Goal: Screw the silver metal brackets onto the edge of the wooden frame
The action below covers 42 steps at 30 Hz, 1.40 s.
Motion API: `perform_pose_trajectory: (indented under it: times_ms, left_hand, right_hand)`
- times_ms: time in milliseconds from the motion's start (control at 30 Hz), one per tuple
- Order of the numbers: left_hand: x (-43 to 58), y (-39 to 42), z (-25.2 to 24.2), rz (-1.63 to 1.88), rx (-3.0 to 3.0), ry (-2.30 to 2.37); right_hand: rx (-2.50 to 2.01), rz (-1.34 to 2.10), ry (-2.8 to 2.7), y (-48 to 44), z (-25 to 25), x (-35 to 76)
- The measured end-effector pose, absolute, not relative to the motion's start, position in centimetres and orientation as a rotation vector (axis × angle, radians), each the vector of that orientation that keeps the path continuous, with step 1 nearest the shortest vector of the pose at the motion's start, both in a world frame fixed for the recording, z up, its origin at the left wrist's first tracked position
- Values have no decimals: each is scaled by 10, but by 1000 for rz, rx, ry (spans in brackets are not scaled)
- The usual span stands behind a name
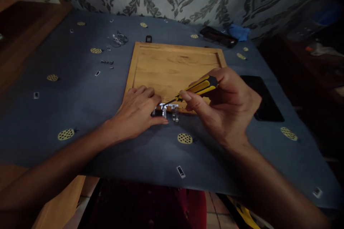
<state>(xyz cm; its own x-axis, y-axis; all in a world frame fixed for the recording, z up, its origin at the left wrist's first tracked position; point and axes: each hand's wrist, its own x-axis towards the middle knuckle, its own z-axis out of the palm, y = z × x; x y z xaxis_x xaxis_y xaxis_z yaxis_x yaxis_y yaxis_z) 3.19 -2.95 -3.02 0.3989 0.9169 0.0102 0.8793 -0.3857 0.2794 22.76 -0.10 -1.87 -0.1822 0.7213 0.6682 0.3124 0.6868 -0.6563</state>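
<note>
A wooden panel with a raised rim lies flat on the blue patterned tablecloth. At its near edge sits a shiny metal fitting. My right hand grips a yellow and black screwdriver, whose thin shaft slants down left to the fitting. My left hand rests over the panel's near left corner, its fingers on the wood and its thumb beside the fitting, holding the metal against the edge.
Small screws and a tangle of clear and metal bits lie at the left back. Dark sunglasses and a blue cloth are at the back right. A black phone or tablet lies right of the panel.
</note>
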Motion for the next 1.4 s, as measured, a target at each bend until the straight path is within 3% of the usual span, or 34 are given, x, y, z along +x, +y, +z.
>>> perform_pose_trajectory:
  times_ms: [500, 833, 1400]
  left_hand:
    - [30, -29, -32, 281, 2434, 1566]
    - [29, -29, -37, 335, 2478, 1557]
    - [31, -29, -31, 262, 2456, 1570]
  right_hand:
    - [-734, 350, -1592, -1, -16, 231]
    - [-909, 466, -1673, -4, -24, 235]
    - [-827, 465, -1746, 0, -25, 231]
